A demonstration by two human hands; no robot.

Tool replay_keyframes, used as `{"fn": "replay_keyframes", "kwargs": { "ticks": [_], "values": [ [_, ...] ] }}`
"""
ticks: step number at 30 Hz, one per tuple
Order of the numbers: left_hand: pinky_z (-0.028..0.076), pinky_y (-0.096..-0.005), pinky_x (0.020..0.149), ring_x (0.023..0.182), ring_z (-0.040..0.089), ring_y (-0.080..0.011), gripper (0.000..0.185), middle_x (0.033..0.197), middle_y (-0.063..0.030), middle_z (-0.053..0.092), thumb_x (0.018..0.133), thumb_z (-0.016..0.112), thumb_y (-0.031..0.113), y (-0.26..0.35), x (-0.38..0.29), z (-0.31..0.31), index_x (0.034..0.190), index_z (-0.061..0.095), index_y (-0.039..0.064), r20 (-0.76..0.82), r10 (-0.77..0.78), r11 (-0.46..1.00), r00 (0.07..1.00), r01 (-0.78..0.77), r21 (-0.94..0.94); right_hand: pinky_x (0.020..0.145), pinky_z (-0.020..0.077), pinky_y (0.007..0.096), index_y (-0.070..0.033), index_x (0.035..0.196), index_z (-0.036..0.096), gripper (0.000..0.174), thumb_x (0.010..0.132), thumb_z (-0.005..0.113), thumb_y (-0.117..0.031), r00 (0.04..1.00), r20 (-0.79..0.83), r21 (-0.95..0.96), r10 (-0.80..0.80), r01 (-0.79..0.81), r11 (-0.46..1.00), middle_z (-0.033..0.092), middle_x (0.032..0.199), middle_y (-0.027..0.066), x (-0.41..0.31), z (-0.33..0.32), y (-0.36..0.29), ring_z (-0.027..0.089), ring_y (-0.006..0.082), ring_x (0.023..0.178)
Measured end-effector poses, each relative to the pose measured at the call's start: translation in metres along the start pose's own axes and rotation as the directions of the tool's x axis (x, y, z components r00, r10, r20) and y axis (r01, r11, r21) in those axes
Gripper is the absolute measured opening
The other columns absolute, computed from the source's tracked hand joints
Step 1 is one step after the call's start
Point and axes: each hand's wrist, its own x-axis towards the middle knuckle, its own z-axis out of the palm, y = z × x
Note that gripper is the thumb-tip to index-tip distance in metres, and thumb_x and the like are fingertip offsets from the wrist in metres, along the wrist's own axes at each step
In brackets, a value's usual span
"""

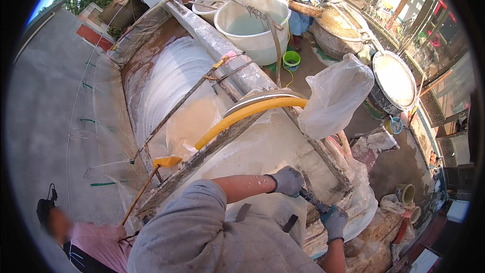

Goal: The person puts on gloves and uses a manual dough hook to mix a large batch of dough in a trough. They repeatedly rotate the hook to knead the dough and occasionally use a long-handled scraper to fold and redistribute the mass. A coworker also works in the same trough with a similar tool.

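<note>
Both my hands wear grey work gloves with dark cuffs. My left hand (290, 182) grips a dark tool handle (319, 203) near its upper end in the picture. My right hand (335, 221) is closed around the lower end of that handle, nearer my body. The tool's working end cannot be made out. Beneath and beyond my hands is a rough-edged basin (261, 146) with pale, cloudy material inside. White plastic sheeting (362, 201) hangs over its right corner, beside my right hand.
A yellow hose (250, 113) arches over the basin wall. Past it lie a white-streaked trough (170, 79) and a large white tub (252, 30). A clear plastic bag (337, 94) covers a post. One person (94, 242) holds a yellow-headed scraper (166, 161); another (299, 0) holds a basket (305, 8).
</note>
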Motion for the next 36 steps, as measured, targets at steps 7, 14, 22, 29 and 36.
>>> {"fn": "replay_keyframes", "kwargs": {
  "ticks": [7,14,22,29,36],
  "values": [
    [0.057,-0.0517,0.077,0.087,0.075,-0.0399,0.029,0.088,-0.0206,0.075,0.087,0.067,0.032,0.010,-0.148,0.091,0.096,0.076,0.007,0.105,0.026,0.993,0.994,-0.014,-0.117,0.080,0.0575,0.0500,-0.016,0.105,0.078,0.036,0.088,0.070,-0.047,0.920,0.389,-0.028,-0.035,0.050,0.998,0.078,0.097,0.0156,-0.148,0.018,-0.078,0.074,0.0381,0.090],
    [0.057,-0.0507,0.075,0.083,0.074,-0.0374,0.028,0.085,-0.0161,0.074,0.088,0.067,0.042,-0.024,-0.154,-0.006,0.091,0.074,0.015,0.161,-0.043,0.999,0.986,0.047,-0.019,0.066,0.0537,0.0500,-0.014,0.095,0.075,0.025,0.079,0.077,-0.032,0.974,0.120,0.090,-0.191,0.181,0.979,0.074,0.082,0.0120,-0.098,-0.055,-0.115,0.072,0.0348,0.071],
    [0.058,-0.0490,0.078,0.084,0.075,-0.0371,0.031,0.085,-0.0199,0.075,0.082,0.066,0.038,-0.060,-0.016,-0.064,0.087,0.080,0.010,0.214,-0.090,0.994,0.973,0.075,0.078,0.062,0.0540,0.0489,-0.015,0.088,0.074,0.022,0.084,0.070,-0.037,0.996,0.037,-0.016,-0.087,0.088,0.996,0.072,0.074,0.0137,0.049,-0.044,-0.090,0.071,0.0365,0.066],
    [0.057,-0.0502,0.080,0.087,0.074,-0.0374,0.031,0.088,-0.0174,0.075,0.085,0.068,0.040,-0.072,0.000,-0.053,0.093,0.076,0.012,0.136,-0.072,0.995,0.988,0.062,0.075,0.069,0.0554,0.0488,-0.014,0.085,0.076,0.021,0.083,0.071,-0.034,0.992,0.097,0.007,-0.075,0.075,0.997,0.074,0.077,0.0140,0.062,-0.032,-0.077,0.072,0.0363,0.070],
    [0.057,-0.0512,0.074,0.084,0.074,-0.0389,0.029,0.084,-0.0199,0.074,0.089,0.065,0.037,-0.071,-0.066,0.014,0.088,0.075,0.009,0.077,0.062,0.997,0.995,-0.059,-0.050,0.074,0.0557,0.0487,-0.017,0.092,0.078,0.026,0.080,0.075,-0.039,0.999,-0.045,0.025,-0.022,0.023,0.999,0.077,0.086,0.0134,-0.019,0.009,-0.098,0.074,0.0356,0.080]
  ]
}}
